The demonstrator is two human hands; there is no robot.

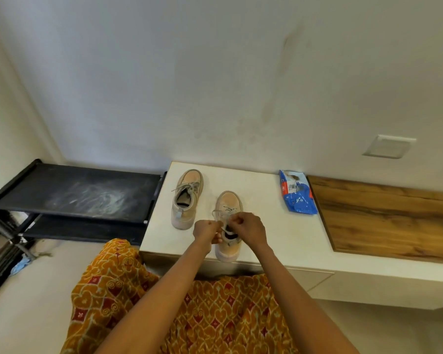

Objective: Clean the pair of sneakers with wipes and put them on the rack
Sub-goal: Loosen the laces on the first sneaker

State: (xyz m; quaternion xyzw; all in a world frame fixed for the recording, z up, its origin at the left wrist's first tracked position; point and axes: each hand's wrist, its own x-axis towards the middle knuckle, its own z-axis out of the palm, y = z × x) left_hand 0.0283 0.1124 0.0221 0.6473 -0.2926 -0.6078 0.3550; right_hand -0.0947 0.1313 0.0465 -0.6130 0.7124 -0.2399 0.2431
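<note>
Two beige sneakers stand on a white cabinet top (279, 226), toes pointing to the wall. The left sneaker (187, 198) stands alone, its laces loose. The right sneaker (229, 226) sits at the near edge, its heel slightly over it. Over its opening, my left hand (205, 232) and my right hand (248, 228) each pinch a strand of its grey laces (219, 215). A blue pack of wipes (298, 192) lies further right on the cabinet top. The black shoe rack (87, 195) stands to the left of the cabinet.
The rack's top shelf is dusty with white smears, and a lower shelf (74, 229) shows beneath. A wooden panel (394, 218) covers the cabinet's right part. A blue cloth (21, 265) lies on the floor by the rack. My patterned orange garment (189, 302) fills the foreground.
</note>
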